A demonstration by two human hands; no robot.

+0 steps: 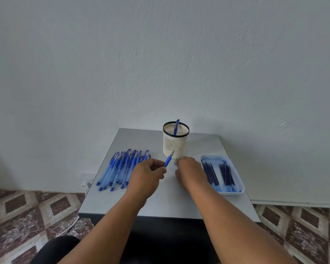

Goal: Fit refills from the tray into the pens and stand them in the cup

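My left hand (pixel 148 173) grips a blue pen (pixel 168 160) whose grip end and tip point up and right toward the cup. A cream slotted cup (pixel 174 144) with a black rim stands at the back of the table with one blue pen (pixel 176 127) upright in it. Beside the white tray (pixel 238 181), my right hand (pixel 189 171) rests knuckles up on the table; what its curled fingers hold is hidden. Dark blue refills (pixel 218 173) lie in two bundles in that tray. A pile of blue pens (pixel 120 167) lies at the left.
The small grey table (pixel 166 202) stands against a white wall, its front edge close to my lap. A patterned tile floor shows on both sides. A white socket and cable sit low on the wall at the left.
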